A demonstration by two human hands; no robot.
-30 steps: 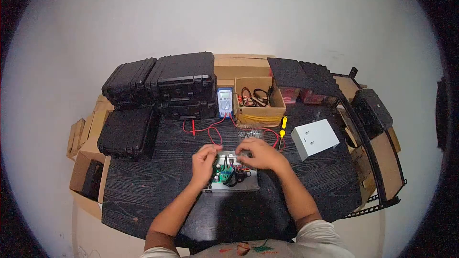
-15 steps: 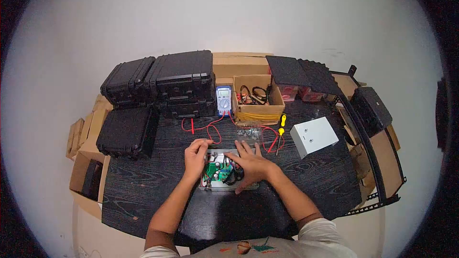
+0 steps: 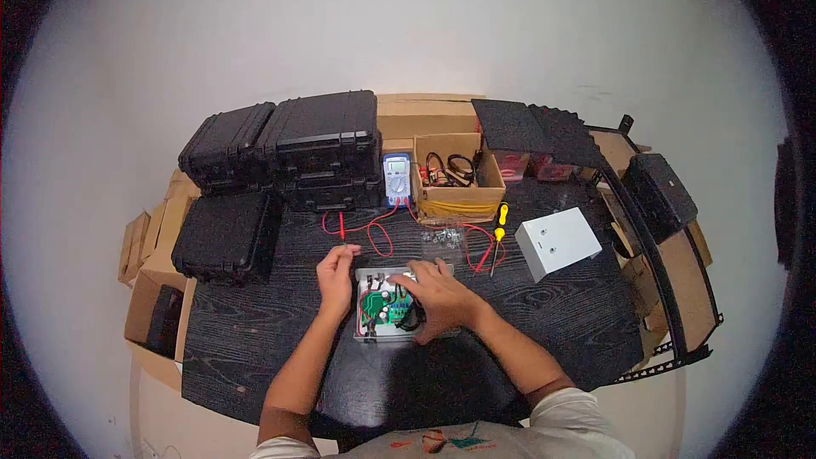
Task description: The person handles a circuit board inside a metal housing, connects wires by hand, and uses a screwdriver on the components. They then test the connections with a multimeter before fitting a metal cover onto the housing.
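Observation:
A shallow light-grey electronics box [image 3: 364,338] lies open-topped in front of me, with a green circuit board [image 3: 371,310] and black wires inside. My right hand [image 3: 446,299] spans its right part, thumb towards the near edge and fingers over the far side, gripping it. The palm hides that end of the box. Just off the box's far left corner, my left hand [image 3: 337,282] is raised with thumb and fingertips pinched together. Whatever the pinch may hold is too small to make out.
Beyond the box lie a multimeter [image 3: 397,178] with red leads, a clear bag of small hardware [image 3: 444,242], a yellow-handled screwdriver [image 3: 501,225] and a white box [image 3: 558,244]. A carton of cables [image 3: 461,200] stands behind; black cases [image 3: 319,149] are stacked left.
My left hand has moved left and slightly away from me, off the box's corner. The right hand's fingers have drawn in and bent more over the box.

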